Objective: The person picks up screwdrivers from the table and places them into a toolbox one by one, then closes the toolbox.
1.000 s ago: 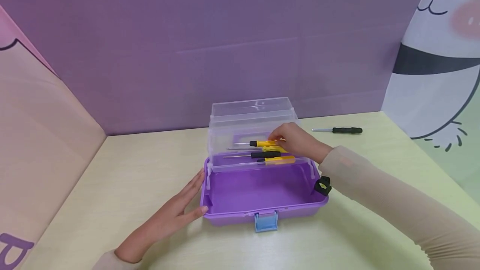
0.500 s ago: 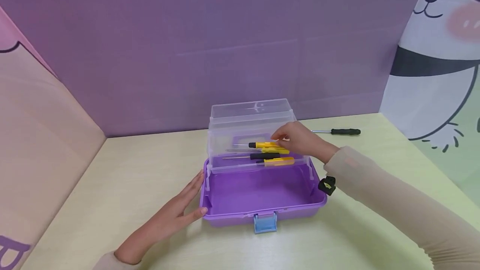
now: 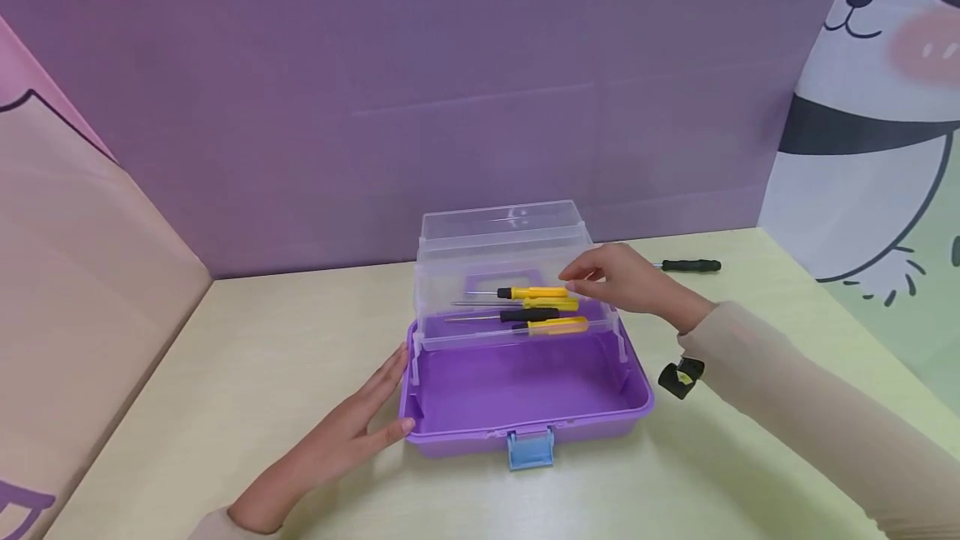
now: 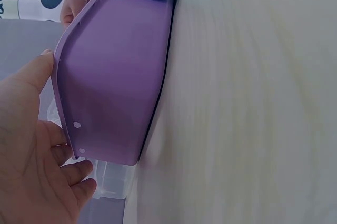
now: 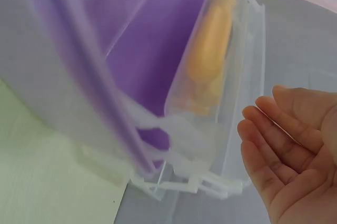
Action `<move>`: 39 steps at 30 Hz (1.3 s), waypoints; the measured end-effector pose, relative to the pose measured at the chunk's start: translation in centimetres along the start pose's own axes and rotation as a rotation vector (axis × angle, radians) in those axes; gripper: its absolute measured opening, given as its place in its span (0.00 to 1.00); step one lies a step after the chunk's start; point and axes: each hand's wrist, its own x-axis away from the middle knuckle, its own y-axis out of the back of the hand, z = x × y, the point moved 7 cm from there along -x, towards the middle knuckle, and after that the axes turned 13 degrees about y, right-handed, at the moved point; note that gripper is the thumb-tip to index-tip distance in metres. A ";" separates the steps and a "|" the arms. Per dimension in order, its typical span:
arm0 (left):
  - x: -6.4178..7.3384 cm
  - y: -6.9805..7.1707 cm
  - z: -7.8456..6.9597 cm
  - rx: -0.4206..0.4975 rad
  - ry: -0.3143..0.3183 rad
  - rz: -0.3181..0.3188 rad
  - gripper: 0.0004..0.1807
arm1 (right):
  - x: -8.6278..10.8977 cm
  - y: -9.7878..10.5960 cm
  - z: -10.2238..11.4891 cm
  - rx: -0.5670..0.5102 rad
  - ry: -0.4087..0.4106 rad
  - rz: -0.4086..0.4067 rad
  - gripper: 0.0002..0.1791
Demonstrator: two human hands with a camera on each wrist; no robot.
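A purple toolbox (image 3: 457,444) stands with its clear lid (image 3: 498,227) tipped back. In its raised clear tray (image 3: 457,342) lie several screwdrivers, among them a yellow one with a black collar (image 3: 540,293) and a black-handled one (image 3: 529,315). My left hand (image 3: 348,432) rests against the box's left side, thumb on the front corner and fingers along the edge; the left wrist view shows the fingers (image 4: 73,174) spread there. Beside the tray's right end is my right hand (image 3: 630,280), fingers loosely bent. In the right wrist view its palm (image 5: 303,161) holds nothing.
Another black-handled screwdriver (image 3: 692,266) lies on the table (image 3: 300,340) at the back right. A blue latch (image 3: 531,448) hangs on the box's front. Behind the table rises a purple backdrop (image 3: 375,148), with printed panels at both sides.
My right hand has let go of the yellow screwdriver with the black collar and moved right, away from the tray. The left hand has stayed at the box's side.
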 end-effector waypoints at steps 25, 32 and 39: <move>-0.1 0.2 0.1 -0.001 0.000 -0.009 0.41 | 6.3 4.2 -5.2 -0.079 -0.154 -0.144 0.14; -0.1 0.2 0.1 -0.006 0.012 -0.005 0.41 | 7.8 3.9 -7.0 -0.110 -0.203 -0.169 0.16; -0.1 0.2 0.2 -0.012 0.010 -0.006 0.42 | 8.8 3.4 -8.0 -0.138 -0.217 -0.207 0.18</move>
